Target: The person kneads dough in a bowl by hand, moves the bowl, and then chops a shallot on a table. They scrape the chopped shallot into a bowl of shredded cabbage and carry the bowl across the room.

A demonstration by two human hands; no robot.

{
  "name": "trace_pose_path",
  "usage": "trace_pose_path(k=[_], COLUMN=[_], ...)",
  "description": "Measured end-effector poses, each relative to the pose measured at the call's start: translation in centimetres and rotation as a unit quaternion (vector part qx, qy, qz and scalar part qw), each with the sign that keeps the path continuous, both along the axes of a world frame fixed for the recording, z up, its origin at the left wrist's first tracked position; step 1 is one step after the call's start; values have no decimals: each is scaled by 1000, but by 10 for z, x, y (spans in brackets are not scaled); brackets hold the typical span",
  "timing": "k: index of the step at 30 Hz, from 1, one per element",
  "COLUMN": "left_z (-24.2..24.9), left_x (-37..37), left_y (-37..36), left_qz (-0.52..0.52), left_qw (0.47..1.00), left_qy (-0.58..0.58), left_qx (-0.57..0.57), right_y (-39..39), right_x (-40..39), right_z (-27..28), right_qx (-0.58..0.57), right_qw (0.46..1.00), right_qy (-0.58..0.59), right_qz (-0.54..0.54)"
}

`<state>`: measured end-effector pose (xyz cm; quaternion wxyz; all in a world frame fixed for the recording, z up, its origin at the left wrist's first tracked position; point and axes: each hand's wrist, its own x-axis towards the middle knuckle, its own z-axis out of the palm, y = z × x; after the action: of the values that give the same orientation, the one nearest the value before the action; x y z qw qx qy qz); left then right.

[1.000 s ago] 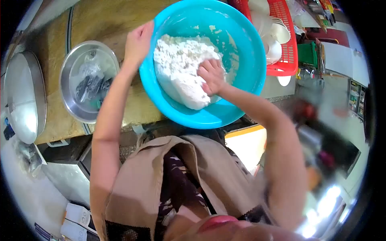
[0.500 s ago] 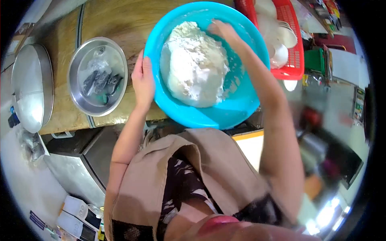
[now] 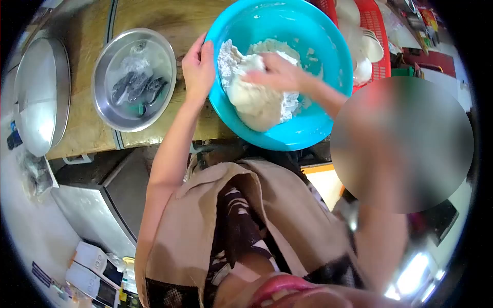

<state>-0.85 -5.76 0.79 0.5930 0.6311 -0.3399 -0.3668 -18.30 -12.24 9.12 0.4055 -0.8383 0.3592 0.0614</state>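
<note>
My left hand (image 3: 199,69) grips the near left rim of a large turquoise basin (image 3: 336,56), thumb up on the edge. Inside the basin lies a mass of floury white dough (image 3: 257,105), smooth toward me and crumbly with loose flour on its far and left sides. My right hand (image 3: 280,74), slightly blurred, reaches in from the right with its fingers closed against the top of the dough, part of which shows between thumb and fingers. Bits of dough and flour stick to the basin's inner wall.
Left of the basin, a steel bowl (image 3: 97,87) holds liquid and dark wrapped items. Further left stands a large round metal pan (image 3: 43,92). A red plastic basket (image 3: 381,56) with white bowls (image 3: 371,49) sits at the right. All this rests on a wooden table (image 3: 82,118).
My right hand has come from the basin's far wall onto the dough, which is folded over toward me. The basin sits slightly further right and up in view. My left hand still holds the rim.
</note>
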Motion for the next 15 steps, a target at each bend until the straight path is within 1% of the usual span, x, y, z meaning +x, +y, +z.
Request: trace_pose_path(k=[1, 3, 4, 5, 7, 8, 9, 10, 11, 12, 13, 14, 15], left_z=[0, 1, 1, 3, 11, 13, 10, 6, -2, -10, -6, -4, 6], left_x=[3, 6, 7, 6, 5, 6, 11, 15, 17, 21, 23, 26, 28], left_y=[-4, -10, -16, -22, -35, -45, -59, -69, -81, -101, -111, -112, -104], left_qz=[-5, -5, -2, -5, -44, -47, -87, -126, -131, -185, -239, -240, -240], left_qw=[1000, 1000, 1000, 1000, 997, 997, 993, 985, 984, 974, 961, 960, 962], left_qy=[7, 16, 21, 25, -42, -42, -81, -119, -119, -125, -131, -134, -127], left_qx=[4, 7, 7, 11, 38, 36, 19, 2, -3, -26, -48, -53, -9], right_y=[21, 41, 39, 36, 17, 12, 11, 17, 28, 33, 39, 43, 46], right_x=[-23, -48, -54, -55, -48, -45, -45, -39, -28, -16, -7, -10, -13], right_z=[-15, -44, -52, -64, -89, -100, -107, -108, -109, -120, -116, -106, -82], right_qx=[-111, -198, -243, -300, -331, -331, -354, -376, -400, -428, -414, -331, -240], right_qw=[984, 930, 937, 929, 920, 917, 910, 898, 883, 857, 868, 908, 940], right_qy=[-139, -296, -244, -217, -208, -218, -212, -209, -203, -212, -163, -109, -54], right_qz=[-14, -95, -53, -21, -13, -38, -49, -94, -141, -191, -221, -232, -237])
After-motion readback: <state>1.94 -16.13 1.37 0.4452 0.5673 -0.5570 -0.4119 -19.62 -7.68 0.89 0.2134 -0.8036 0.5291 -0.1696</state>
